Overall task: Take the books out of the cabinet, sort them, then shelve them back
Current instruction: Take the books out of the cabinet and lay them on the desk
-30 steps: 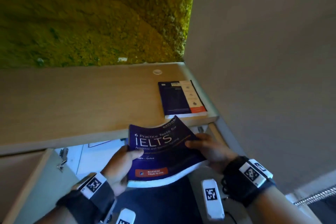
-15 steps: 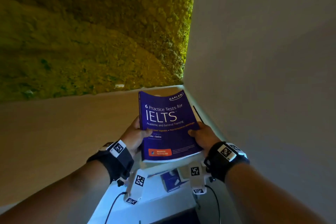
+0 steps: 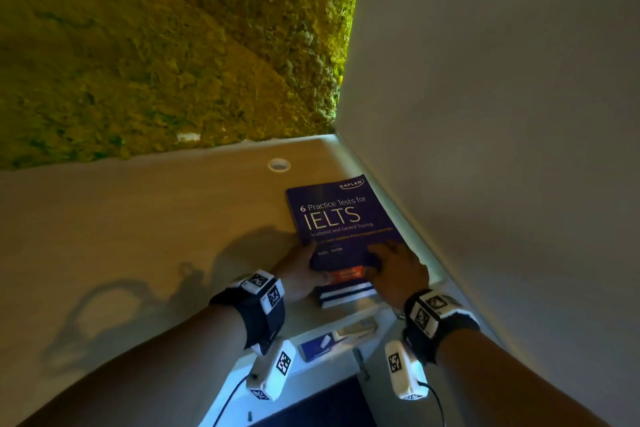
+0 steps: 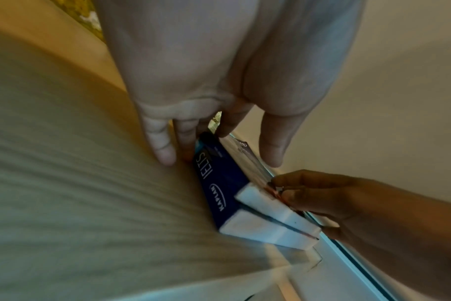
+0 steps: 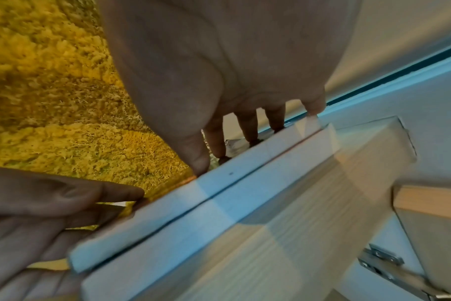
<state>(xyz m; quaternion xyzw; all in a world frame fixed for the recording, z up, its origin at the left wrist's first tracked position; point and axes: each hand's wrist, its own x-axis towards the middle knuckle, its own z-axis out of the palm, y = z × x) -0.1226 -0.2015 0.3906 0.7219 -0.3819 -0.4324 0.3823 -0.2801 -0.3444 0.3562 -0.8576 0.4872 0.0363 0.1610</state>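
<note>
A purple IELTS practice book (image 3: 339,218) lies cover up on a second book (image 3: 346,296), at the right end of the wooden cabinet top (image 3: 156,236) against the wall. My left hand (image 3: 301,270) is at the near left corner. In the left wrist view its fingers (image 4: 162,146) lie straight along the spine (image 4: 219,183), with the thumb over the cover. My right hand (image 3: 391,263) grips the near right corner: fingers curl over the cover and the thumb (image 5: 201,167) presses the page edges (image 5: 206,193).
A green moss wall (image 3: 156,45) rises behind the cabinet and a pale wall (image 3: 502,114) closes the right side. A white cable ring (image 3: 279,165) sits behind the books. Below the front edge the open cabinet shows a blue book (image 3: 317,345) and a door hinge (image 5: 381,262).
The IELTS book was lifted from the open cabinet up over the top and now lies flat on the other book. My left fingers have straightened beside the spine.
</note>
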